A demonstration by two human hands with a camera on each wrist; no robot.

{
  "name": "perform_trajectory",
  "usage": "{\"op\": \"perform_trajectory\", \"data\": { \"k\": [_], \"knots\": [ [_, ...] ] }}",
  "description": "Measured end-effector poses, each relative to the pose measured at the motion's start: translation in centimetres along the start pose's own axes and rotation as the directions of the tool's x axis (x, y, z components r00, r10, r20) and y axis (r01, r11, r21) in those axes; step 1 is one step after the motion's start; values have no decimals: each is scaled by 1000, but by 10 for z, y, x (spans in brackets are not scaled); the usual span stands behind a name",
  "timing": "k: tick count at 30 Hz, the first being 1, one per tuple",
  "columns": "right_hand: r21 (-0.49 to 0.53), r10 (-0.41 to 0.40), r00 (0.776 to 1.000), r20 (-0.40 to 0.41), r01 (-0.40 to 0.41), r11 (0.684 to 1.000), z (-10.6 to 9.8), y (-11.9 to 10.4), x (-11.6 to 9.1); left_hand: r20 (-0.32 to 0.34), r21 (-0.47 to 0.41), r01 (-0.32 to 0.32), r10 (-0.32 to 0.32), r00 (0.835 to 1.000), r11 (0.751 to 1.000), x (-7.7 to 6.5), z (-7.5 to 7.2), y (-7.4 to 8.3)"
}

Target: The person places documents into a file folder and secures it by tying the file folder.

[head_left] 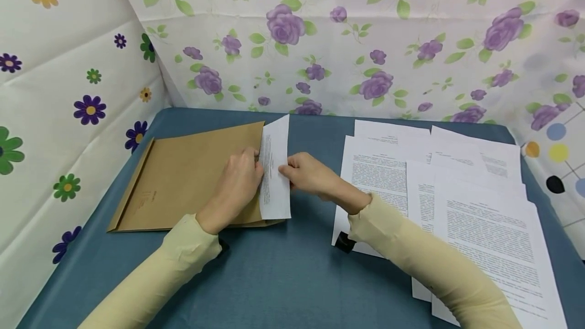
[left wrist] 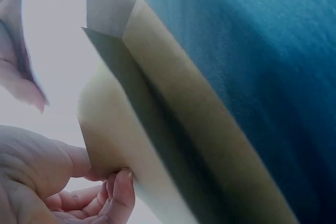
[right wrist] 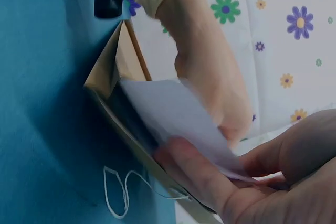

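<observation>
A large brown paper envelope (head_left: pixel 192 166) lies on the left half of the table, its mouth facing right and held up. My left hand (head_left: pixel 235 182) pinches the upper edge of that mouth between thumb and fingers, as the left wrist view shows on the envelope (left wrist: pixel 110 114). A printed white sheet (head_left: pixel 276 187) stands partly inside the mouth, its outer strip sticking out. My right hand (head_left: pixel 313 174) grips the sheet's outer edge, thumb on top. In the right wrist view the sheet (right wrist: pixel 173 108) slopes into the gaping envelope (right wrist: pixel 126 61), its inner end hidden.
Several printed sheets (head_left: pixel 489 242) lie overlapping on the right, under and beside my right forearm. A thin white string (right wrist: pixel 126 198) hangs from the envelope. Blue cloth (head_left: pixel 292 278) covers the table, with flowered curtains (head_left: pixel 320 39) behind and at the sides.
</observation>
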State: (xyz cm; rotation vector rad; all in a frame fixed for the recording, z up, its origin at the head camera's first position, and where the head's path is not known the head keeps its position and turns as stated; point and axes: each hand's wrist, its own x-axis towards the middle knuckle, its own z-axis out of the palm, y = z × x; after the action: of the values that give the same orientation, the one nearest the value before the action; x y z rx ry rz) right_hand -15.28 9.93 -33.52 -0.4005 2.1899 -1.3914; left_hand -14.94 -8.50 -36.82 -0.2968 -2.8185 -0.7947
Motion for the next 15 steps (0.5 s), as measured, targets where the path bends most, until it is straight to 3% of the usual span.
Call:
{"op": "perform_trajectory", "data": {
  "k": [4, 10, 15],
  "knots": [
    [81, 90, 994, 66, -95, 992, -2, 4, 6, -1, 4, 4, -4, 1000, 1000, -1, -1, 3],
    [231, 161, 974, 158, -194, 953, -1, 10, 18, 7, -8, 3, -3, 1000, 1000, -4, -4, 7],
    [192, 184, 960, 211, -225, 955, 1, 19, 28, -16, -21, -29, 28, 999, 999, -5, -6, 9]
  ]
}}
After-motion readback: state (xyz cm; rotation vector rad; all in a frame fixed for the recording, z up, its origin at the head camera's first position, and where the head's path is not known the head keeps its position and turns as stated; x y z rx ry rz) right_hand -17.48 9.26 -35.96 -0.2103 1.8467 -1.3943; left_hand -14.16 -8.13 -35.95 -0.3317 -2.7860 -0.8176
